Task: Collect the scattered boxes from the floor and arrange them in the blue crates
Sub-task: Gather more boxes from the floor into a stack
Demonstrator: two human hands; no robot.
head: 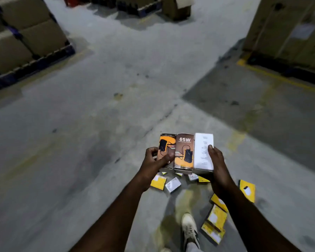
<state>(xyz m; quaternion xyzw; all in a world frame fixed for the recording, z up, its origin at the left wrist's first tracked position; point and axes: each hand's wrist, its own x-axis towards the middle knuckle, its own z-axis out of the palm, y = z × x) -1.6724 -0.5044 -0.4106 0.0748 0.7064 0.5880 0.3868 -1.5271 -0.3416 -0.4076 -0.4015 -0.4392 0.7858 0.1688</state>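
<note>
The left hand [154, 160] is gripping the left end of a row of three power-bank boxes, its fingers [150, 151] curling round the outer edge of the orange-and-black box [166, 142] while the thumb is pressing across its printed face. Just right of that thumb the 65W box [184, 148] is sitting wedged in the middle, touched by neither set of fingers as far as can be seen. Further right the white box [203, 144] is closing the row, and the right hand [217, 166] is clasping it, thumb lying on its top face and the other fingers hidden underneath. All three boxes are lying side by side, long axes pointing away from the person, squeezed together between the two hands and held well above the floor [80, 142].

Below and behind the fingers, more boxes are lying scattered: a yellow box [158, 181] and a small white box [173, 185] under the left wrist, a stack of yellow boxes [215, 222] under the right forearm, and one more yellow box [247, 190] out to the right. A shoe [189, 228] is stepping between them.

No blue crate is showing, so which way the load must travel cannot be told. Pallets of cartons [25, 39] are flanking the aisle at left and a tall carton stack [289, 30] at right; the middle box, held only by side pressure, looks likeliest to slip.
</note>
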